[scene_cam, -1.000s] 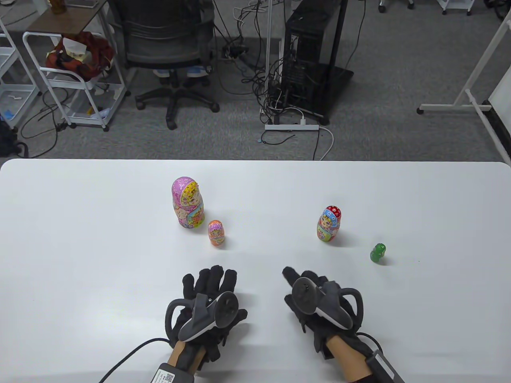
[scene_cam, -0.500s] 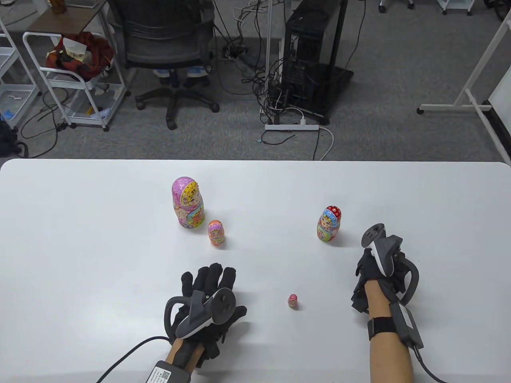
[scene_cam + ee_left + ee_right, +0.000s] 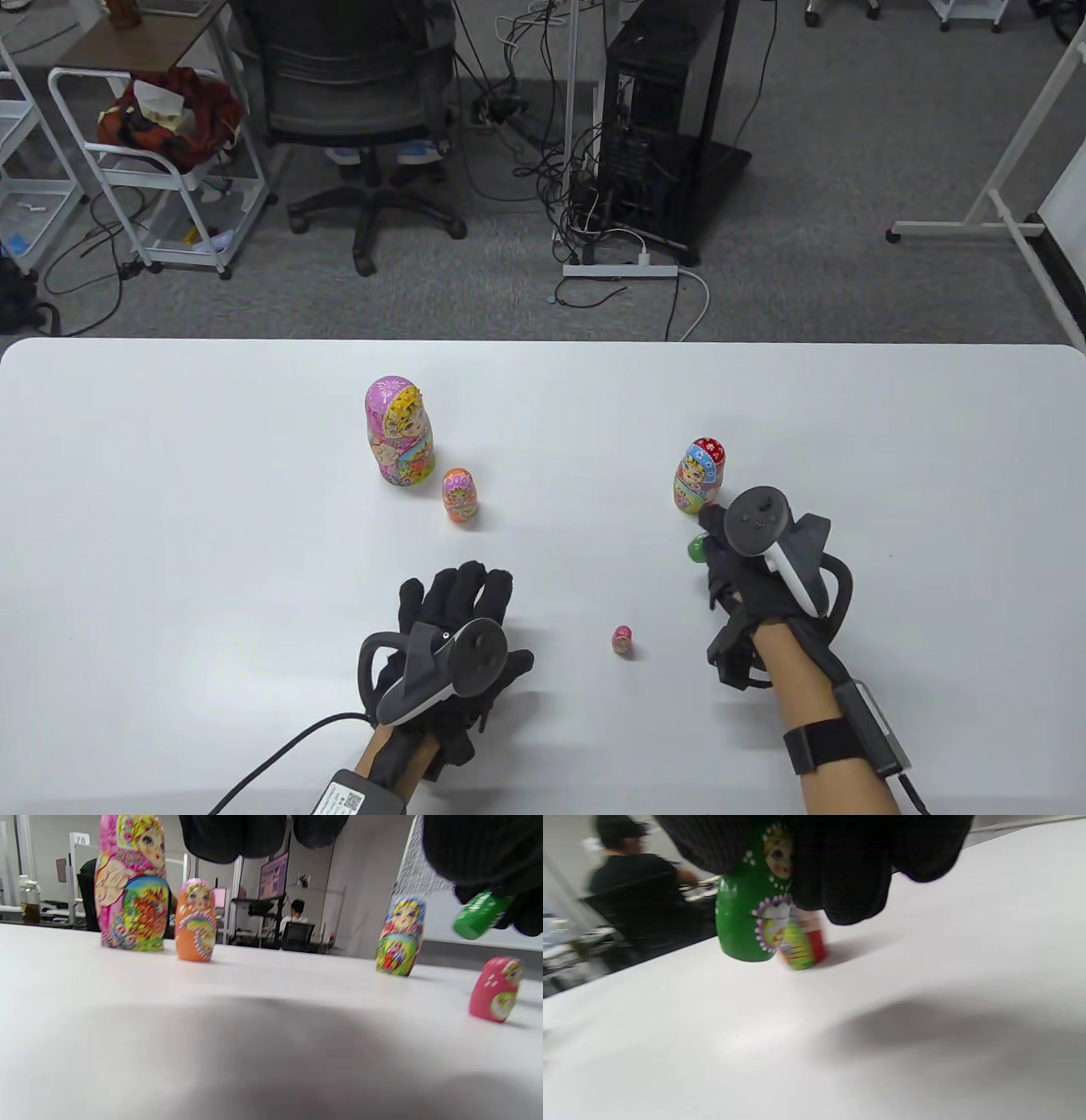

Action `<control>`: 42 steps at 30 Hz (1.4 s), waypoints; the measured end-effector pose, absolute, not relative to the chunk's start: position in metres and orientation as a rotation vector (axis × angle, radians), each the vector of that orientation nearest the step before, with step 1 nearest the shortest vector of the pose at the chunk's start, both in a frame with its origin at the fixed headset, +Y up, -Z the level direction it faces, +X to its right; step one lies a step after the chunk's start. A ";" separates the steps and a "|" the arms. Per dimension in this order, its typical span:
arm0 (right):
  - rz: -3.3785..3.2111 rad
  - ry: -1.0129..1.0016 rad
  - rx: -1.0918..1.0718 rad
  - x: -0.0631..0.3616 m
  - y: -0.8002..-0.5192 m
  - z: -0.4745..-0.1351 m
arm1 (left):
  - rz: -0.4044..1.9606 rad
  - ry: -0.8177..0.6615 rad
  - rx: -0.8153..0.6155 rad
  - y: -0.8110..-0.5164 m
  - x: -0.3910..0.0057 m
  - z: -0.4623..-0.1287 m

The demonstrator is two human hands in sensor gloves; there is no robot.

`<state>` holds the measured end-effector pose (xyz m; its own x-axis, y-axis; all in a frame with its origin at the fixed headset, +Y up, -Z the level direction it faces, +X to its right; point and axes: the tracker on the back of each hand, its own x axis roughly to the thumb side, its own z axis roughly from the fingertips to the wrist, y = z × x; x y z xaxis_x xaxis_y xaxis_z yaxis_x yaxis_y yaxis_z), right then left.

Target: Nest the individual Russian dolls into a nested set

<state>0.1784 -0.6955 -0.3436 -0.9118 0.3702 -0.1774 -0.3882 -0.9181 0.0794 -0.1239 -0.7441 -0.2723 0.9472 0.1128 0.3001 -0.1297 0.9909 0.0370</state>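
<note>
My right hand (image 3: 730,552) grips the small green doll (image 3: 697,549) and holds it above the table; the doll also shows in the right wrist view (image 3: 746,925) and in the left wrist view (image 3: 479,914). The red-headed doll (image 3: 701,475) stands just beyond it. The tiny pink doll (image 3: 623,639) stands on the table between my hands. The large pink doll (image 3: 398,431) and the orange doll (image 3: 461,497) stand together at centre left. My left hand (image 3: 458,611) rests flat on the table, fingers spread, holding nothing.
The white table (image 3: 170,509) ends at a far edge, with an office chair (image 3: 356,110), a cart (image 3: 144,170) and a computer tower (image 3: 662,119) on the floor beyond.
My right hand moved right off the tiny pink doll, leaving it standing, took hold of the green doll and carried it left toward the red-headed doll. My left hand barely shifted.
</note>
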 end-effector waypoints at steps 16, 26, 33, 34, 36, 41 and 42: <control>2.466 0.060 0.400 0.090 -0.709 -0.274 | 0.235 -0.400 0.138 -0.737 -0.111 -0.260; 2.488 0.115 0.520 0.086 -0.715 -0.271 | 0.303 -0.377 0.056 -0.744 -0.112 -0.264; 2.506 0.008 0.514 0.084 -0.708 -0.267 | 0.358 -0.362 0.079 -0.739 -0.115 -0.262; 2.514 -0.009 0.513 0.083 -0.707 -0.266 | 0.361 -0.362 0.078 -0.738 -0.116 -0.263; 2.523 -0.033 0.509 0.082 -0.707 -0.265 | 0.362 -0.364 0.070 -0.738 -0.116 -0.263; 2.531 -0.045 0.499 0.080 -0.709 -0.264 | 0.369 -0.371 0.055 -0.738 -0.117 -0.264; 2.532 -0.046 0.500 0.080 -0.709 -0.264 | 0.368 -0.373 0.055 -0.738 -0.117 -0.264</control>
<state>0.0798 -0.7089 -0.2639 -0.7779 0.5147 0.3605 -0.5274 -0.8467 0.0710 -0.1172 -0.7375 -0.2635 0.8661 0.3412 0.3654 -0.3611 0.9324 -0.0149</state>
